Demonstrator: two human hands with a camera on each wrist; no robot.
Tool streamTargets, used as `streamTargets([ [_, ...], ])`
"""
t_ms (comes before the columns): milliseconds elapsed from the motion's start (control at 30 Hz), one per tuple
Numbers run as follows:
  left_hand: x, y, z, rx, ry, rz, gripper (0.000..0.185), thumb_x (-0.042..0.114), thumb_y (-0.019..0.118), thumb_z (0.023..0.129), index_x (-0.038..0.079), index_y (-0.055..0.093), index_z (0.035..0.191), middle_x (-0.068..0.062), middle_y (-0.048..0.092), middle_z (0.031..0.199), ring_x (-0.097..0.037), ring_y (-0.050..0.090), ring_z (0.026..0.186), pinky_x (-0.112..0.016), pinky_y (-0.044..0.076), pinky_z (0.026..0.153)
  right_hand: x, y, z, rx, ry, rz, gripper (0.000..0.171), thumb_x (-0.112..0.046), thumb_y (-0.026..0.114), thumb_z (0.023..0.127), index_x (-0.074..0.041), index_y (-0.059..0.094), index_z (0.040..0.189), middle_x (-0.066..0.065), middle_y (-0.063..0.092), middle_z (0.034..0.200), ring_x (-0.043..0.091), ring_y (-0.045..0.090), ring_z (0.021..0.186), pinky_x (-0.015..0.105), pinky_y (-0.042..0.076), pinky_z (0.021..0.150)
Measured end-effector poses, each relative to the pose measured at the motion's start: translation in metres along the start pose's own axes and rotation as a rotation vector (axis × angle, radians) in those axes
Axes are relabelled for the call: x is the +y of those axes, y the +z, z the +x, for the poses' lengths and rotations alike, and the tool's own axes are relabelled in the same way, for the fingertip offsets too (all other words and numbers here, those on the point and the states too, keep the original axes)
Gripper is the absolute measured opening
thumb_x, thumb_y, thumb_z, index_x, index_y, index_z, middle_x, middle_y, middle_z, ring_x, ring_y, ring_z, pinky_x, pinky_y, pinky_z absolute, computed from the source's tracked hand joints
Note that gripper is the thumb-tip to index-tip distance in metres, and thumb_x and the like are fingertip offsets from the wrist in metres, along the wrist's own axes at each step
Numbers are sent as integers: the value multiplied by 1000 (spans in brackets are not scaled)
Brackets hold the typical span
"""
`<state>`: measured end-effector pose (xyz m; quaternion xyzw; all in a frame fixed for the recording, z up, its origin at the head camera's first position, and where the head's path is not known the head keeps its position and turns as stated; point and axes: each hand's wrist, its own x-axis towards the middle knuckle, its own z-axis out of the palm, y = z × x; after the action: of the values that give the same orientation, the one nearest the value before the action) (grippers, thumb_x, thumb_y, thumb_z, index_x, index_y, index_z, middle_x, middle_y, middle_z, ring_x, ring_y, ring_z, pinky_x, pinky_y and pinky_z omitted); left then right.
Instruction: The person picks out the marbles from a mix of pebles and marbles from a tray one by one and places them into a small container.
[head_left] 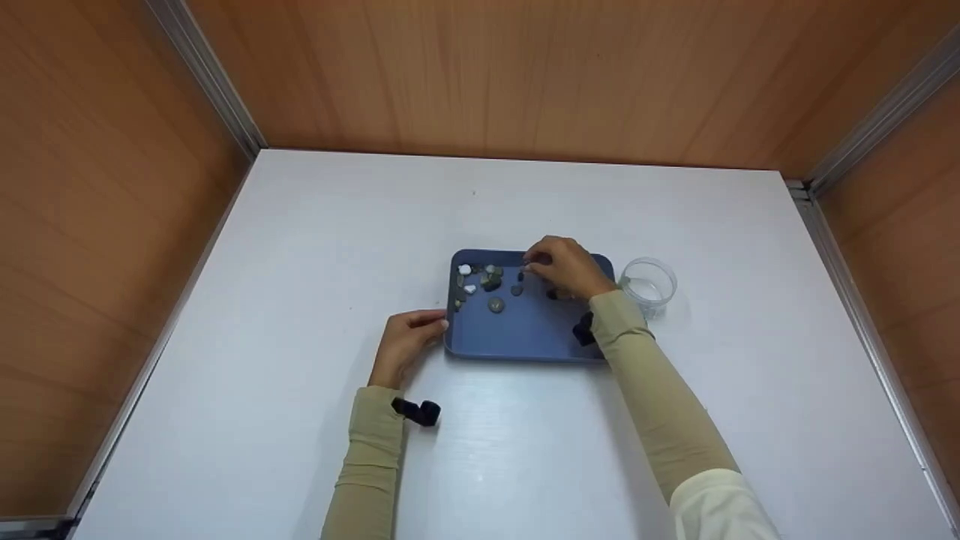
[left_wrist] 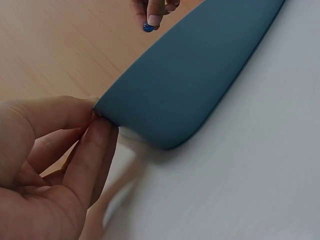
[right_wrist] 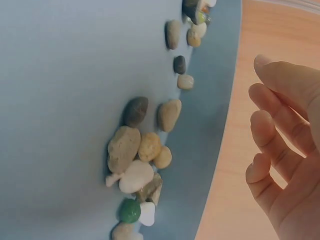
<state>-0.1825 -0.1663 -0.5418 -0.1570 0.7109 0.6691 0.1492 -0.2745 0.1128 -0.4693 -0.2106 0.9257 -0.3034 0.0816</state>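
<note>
We record one blue tray (head_left: pixel 525 334), one clear cup (head_left: pixel 649 282), two hands and a loose scatter of pebbles (head_left: pixel 480 281) on the white surface (head_left: pixel 300 247). The right wrist view shows upwards of a dozen pebbles; the far ones are too small for us to count exactly. We see one green pebble (right_wrist: pixel 129 210) and one white pebble (right_wrist: pixel 136 176) among tan and grey ones. The tray lies flat with its long axis running left to right across the person, and the pebbles are gathered in its far left corner. The left hand (head_left: pixel 406 343) is at the tray's near left corner, thumb and fingers (left_wrist: pixel 92 150) pinching the rim there. The right hand (head_left: pixel 566 268) is raised over the far part of the tray, just right of the pebbles; in the left wrist view its fingertips pinch one small blue bead (left_wrist: pixel 148 27), while its other fingers hang loosely curled. The cup stands upright just beside the tray's far right corner, near the right hand and not touching it.
</note>
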Motion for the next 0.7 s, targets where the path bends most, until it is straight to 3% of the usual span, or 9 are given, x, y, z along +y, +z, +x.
streamTargets([
  [300, 1, -1, -1, -3, -22, -4, 28, 12, 73, 84, 7, 72, 111, -11, 68, 115, -18, 64, 102, -31, 53, 88, 4, -12, -8, 34, 29, 9, 19, -17, 67, 91, -6, 71, 106, 9, 67, 105, 24, 65, 100, 39, 52, 89],
  [700, -1, -2, 0, -6, -6, 6, 28, 13, 73, 84, 6, 71, 112, -12, 67, 115, -19, 63, 103, -30, 52, 88, 12, -29, -20, 72, 29, -26, 17, -16, 67, 91, -8, 72, 104, 9, 67, 103, 22, 62, 91, 38, 51, 80],
])
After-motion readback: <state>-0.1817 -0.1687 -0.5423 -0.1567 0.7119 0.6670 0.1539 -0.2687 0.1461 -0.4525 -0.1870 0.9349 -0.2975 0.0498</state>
